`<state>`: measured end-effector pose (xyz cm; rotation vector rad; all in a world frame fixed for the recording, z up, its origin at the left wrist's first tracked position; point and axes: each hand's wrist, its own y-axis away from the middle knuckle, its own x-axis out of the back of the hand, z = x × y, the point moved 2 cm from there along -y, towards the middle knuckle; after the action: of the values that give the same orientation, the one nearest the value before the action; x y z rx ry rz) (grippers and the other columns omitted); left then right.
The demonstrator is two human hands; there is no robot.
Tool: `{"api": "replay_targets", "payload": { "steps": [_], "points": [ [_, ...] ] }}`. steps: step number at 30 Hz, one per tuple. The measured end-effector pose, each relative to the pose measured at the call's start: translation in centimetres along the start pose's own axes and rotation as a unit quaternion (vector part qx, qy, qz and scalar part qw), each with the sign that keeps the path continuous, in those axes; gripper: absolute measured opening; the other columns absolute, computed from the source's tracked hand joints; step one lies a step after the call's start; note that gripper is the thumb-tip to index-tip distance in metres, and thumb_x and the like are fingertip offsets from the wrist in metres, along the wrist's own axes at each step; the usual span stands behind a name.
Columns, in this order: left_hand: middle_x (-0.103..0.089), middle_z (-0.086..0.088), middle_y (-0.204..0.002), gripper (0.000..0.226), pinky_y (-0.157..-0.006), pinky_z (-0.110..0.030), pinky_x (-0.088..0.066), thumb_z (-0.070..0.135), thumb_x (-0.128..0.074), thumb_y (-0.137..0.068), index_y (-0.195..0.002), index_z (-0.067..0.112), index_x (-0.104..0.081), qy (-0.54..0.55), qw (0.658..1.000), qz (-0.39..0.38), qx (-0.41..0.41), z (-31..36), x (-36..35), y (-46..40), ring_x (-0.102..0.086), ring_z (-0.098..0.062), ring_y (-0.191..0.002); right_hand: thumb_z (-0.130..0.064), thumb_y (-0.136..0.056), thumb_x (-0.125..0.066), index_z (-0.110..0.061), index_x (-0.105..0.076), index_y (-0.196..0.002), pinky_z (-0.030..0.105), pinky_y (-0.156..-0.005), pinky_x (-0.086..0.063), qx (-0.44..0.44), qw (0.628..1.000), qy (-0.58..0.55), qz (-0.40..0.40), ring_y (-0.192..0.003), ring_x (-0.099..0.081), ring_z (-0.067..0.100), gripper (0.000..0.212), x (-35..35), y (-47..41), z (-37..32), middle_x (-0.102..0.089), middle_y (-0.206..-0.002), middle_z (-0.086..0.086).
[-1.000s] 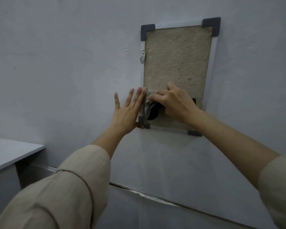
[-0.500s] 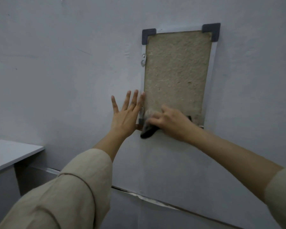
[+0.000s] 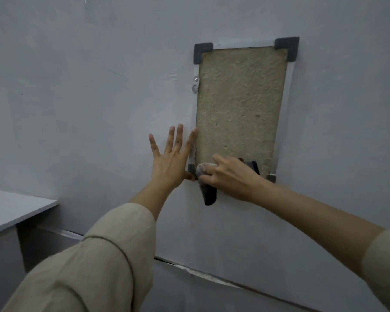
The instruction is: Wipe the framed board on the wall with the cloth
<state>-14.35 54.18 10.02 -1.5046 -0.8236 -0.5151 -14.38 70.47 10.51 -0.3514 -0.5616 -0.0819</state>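
Observation:
A tall framed board (image 3: 239, 104) hangs on the grey wall, with a rough tan face, a pale metal frame and dark plastic corner caps. My right hand (image 3: 230, 176) is closed on a dark and pale cloth (image 3: 208, 192), pressing it against the board's bottom edge near the lower left corner. Part of the cloth hangs down below the frame. My left hand (image 3: 170, 161) lies flat on the wall with fingers spread, its fingertips touching the frame's left side. The bottom edge of the board is mostly hidden by my right hand.
A grey table top (image 3: 14, 210) juts in at the lower left, against the wall. A seam with peeling paint (image 3: 200, 271) runs across the wall below the board. A small metal hanger bracket (image 3: 196, 84) sits on the frame's left side.
My right hand has dragged the cloth down from the lower part of the board's face to its bottom edge. My left hand has stayed flat beside the frame.

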Motion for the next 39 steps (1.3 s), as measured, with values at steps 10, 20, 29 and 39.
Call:
{"api": "replay_targets", "payload": {
  "steps": [10, 20, 29, 39],
  "points": [
    [0.03, -0.008, -0.152, 0.121, -0.098, -0.068, 0.019, 0.064, -0.059, -0.073, -0.128, 0.03, 0.043, -0.003, 1.0, -0.001, 0.004, 0.0, 0.0, 0.1, 0.029, -0.026, -0.139, -0.008, -0.071, -0.073, -0.017, -0.07, -0.09, 0.023, -0.046, -0.032, -0.066, 0.996, -0.016, 0.065, -0.064, -0.055, 0.019, 0.021, 0.9, 0.1, 0.0, -0.069, -0.093, 0.003],
    [0.028, -0.009, -0.153, 0.121, -0.098, -0.07, 0.017, 0.065, -0.06, -0.071, -0.13, 0.032, 0.041, -0.005, 1.0, -0.001, 0.003, 0.0, 0.0, 0.1, 0.027, -0.027, -0.14, -0.008, -0.082, -0.064, -0.013, -0.068, -0.103, 0.024, -0.054, -0.034, -0.16, 0.982, -0.015, 0.104, -0.075, -0.058, 0.024, 0.022, 2.4, -1.6, 2.2, -0.069, -0.104, 0.005],
    [0.031, -0.008, -0.151, 0.122, -0.095, -0.069, 0.02, 0.068, -0.057, -0.07, -0.126, 0.029, 0.043, -0.018, 1.0, -0.007, 0.016, -0.2, -0.2, 0.0, 0.029, -0.027, -0.139, -0.018, -0.075, -0.071, -0.02, -0.071, -0.078, 0.023, -0.046, -0.043, -0.065, 0.987, 0.122, 0.084, -0.062, -0.061, 0.018, 0.004, 2.6, -3.9, 3.7, -0.07, -0.072, -0.004],
    [0.032, -0.011, -0.151, 0.12, -0.097, -0.072, 0.016, 0.066, -0.058, -0.071, -0.126, 0.032, 0.043, 0.013, 0.999, -0.002, 0.047, -0.1, -0.4, 0.6, 0.027, -0.03, -0.139, -0.01, -0.068, -0.076, -0.015, -0.069, -0.074, 0.027, -0.044, -0.044, -0.018, 0.996, 0.032, 0.082, -0.061, -0.058, 0.022, 0.01, 0.5, -0.6, -0.5, -0.07, -0.082, 0.005]
  ]
}}
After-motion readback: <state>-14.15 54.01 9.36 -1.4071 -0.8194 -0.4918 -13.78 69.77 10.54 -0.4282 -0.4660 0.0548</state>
